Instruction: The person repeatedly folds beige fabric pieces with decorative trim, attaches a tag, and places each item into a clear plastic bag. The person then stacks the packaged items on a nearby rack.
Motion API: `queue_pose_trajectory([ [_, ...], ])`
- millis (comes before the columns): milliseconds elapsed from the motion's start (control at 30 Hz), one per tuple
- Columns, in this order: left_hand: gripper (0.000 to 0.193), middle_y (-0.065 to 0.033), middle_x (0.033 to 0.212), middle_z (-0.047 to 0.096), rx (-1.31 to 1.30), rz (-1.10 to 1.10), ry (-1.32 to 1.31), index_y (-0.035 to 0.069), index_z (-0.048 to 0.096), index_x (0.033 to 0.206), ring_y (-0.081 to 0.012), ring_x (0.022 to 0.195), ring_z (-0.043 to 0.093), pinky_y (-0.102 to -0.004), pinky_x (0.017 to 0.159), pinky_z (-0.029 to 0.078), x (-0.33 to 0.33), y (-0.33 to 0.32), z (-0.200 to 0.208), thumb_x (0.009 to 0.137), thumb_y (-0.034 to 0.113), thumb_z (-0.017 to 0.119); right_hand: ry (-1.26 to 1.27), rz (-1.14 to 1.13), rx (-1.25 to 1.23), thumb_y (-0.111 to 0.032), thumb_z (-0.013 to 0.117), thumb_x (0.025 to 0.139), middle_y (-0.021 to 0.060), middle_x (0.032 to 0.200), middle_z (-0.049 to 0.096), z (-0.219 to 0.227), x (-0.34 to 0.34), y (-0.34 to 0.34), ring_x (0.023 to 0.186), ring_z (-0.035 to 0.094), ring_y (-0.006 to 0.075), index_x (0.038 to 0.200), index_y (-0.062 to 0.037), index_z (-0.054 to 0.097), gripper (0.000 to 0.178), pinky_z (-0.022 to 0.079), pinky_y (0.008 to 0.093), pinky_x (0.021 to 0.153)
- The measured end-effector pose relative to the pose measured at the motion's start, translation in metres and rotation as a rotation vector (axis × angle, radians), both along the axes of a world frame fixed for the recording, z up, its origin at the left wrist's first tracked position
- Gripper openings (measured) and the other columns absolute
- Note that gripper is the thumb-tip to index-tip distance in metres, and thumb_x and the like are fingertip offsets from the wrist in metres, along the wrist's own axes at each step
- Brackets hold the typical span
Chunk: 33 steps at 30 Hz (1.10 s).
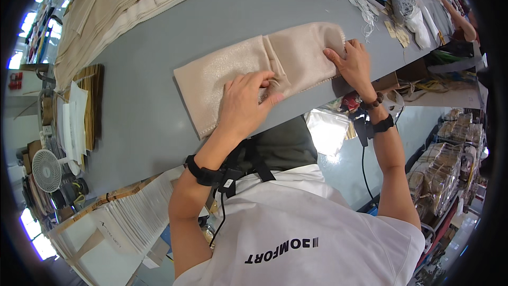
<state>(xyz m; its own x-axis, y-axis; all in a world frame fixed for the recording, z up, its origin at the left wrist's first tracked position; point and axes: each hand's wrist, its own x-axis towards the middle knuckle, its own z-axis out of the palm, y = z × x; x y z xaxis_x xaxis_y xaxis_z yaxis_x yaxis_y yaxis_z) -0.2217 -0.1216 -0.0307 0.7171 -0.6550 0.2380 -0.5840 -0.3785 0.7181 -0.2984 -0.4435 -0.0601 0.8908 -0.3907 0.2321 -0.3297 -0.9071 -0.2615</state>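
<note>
A shiny beige cloth (pixel 227 69) lies folded into a long band on the grey table, slanting up to the right. A raised crease runs across its middle. At the lower end of that crease, my left hand (pixel 244 100) bends its fingers and thumb around a bunched bit of the fabric. My right hand (pixel 354 66) grips the cloth's right end, thumb on top and the other fingers over the stitched edge. Part of that grip is hidden behind the curled fabric.
More beige fabric (pixel 106 10) is heaped along the table's far left edge. White string (pixel 364 8) and plastic-wrapped bundles (pixel 413 13) lie at the far right. Brown and white cards (pixel 87 111) stand at the left, near a white fan (pixel 47 170). Clear bags (pixel 328 130) hang by the near edge.
</note>
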Motion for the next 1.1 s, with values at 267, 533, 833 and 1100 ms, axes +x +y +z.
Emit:
queue_pose_trajectory([
  [267,0.049,-0.015,0.149,0.056,0.15,0.083,-0.259,0.006,0.059,0.144,-0.0317,0.138,0.052,-0.0463,0.115,0.036,0.01,-0.003,-0.028,0.099,0.024,0.067,-0.113,-0.092,0.883,-0.036,0.077,0.098,0.0087,0.11,0.073,0.025,0.012,0.013,0.093,0.07,0.018,0.124,0.0001,0.068,0.045,0.055,0.0328,0.077],
  [533,0.048,-0.0185,0.154,0.051,0.133,0.09,-0.308,0.001,0.06,0.142,-0.0342,0.141,0.048,-0.0483,0.114,0.038,0.013,-0.001,-0.037,0.097,0.018,0.065,-0.243,0.399,1.217,-0.028,0.076,0.1,0.0075,0.111,0.074,0.088,0.047,0.114,0.093,0.071,0.012,0.136,-0.0049,0.062,0.045,0.059,0.0263,0.074],
  [833,0.045,-0.0119,0.091,0.075,-0.074,0.63,0.519,-0.001,0.07,0.117,-0.0221,0.083,0.069,-0.0372,0.082,0.055,0.027,0.115,-0.003,0.111,0.039,0.051,0.188,0.978,1.113,-0.029,0.074,0.099,0.0174,0.112,0.074,0.055,0.048,0.21,0.1,0.073,0.03,0.132,-0.0033,0.065,0.043,0.06,0.038,0.084],
  [1100,0.052,-0.0186,0.122,0.072,-0.185,0.521,0.477,0.004,0.06,0.141,-0.0249,0.106,0.072,-0.0371,0.089,0.056,0.013,0.117,-0.02,0.09,0.012,0.071,-0.224,0.74,0.319,-0.014,0.074,0.093,0.0136,0.13,0.067,0.013,0.07,0.2,0.118,0.063,0.0338,0.127,-0.0059,0.066,0.036,0.053,0.045,0.098],
])
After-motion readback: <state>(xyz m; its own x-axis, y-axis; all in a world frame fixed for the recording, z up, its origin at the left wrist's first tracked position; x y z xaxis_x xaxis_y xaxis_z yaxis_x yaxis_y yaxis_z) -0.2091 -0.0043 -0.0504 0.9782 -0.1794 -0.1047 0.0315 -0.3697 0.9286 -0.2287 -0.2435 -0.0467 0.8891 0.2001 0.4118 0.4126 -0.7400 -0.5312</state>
